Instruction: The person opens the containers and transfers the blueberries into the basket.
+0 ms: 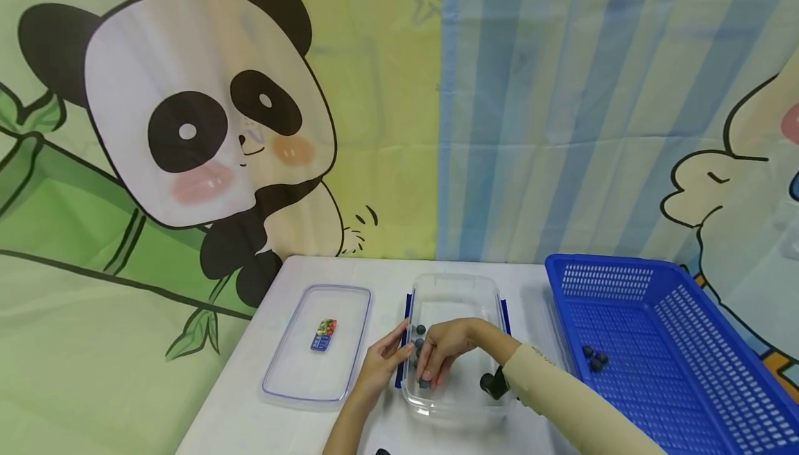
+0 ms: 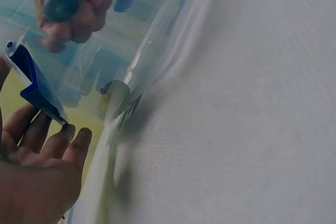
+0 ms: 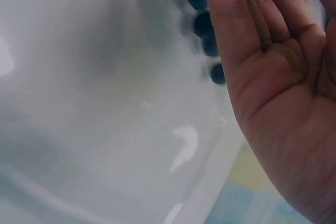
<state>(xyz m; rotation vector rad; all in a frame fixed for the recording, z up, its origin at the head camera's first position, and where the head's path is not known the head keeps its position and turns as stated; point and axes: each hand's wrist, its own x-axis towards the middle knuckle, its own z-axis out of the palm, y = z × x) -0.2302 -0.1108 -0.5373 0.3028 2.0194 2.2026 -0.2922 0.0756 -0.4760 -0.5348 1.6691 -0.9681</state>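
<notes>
A clear plastic food container [image 1: 462, 302] with blue side clasps sits on the table. My left hand [image 1: 381, 365] grips its left side, thumb by the rim; in the left wrist view the fingers [image 2: 76, 142] touch the blue clasp [image 2: 39, 87]. Inside the container, my right hand [image 1: 446, 347] pinches a blueberry [image 1: 424, 383] close to the near left corner. That blueberry [image 2: 61, 4] shows through the clear wall in the left wrist view. More blueberries [image 1: 421, 329] line the left wall, and several [image 3: 202, 24] appear beside my right hand [image 3: 283, 77] in the right wrist view.
A clear lid [image 1: 287, 365] with a fruit label lies left of the container. On the right stands a blue plastic basket [image 1: 680, 344] holding several blueberries [image 1: 596, 359]. The white table [image 1: 250, 413] meets a printed curtain [image 1: 499, 129] at the back.
</notes>
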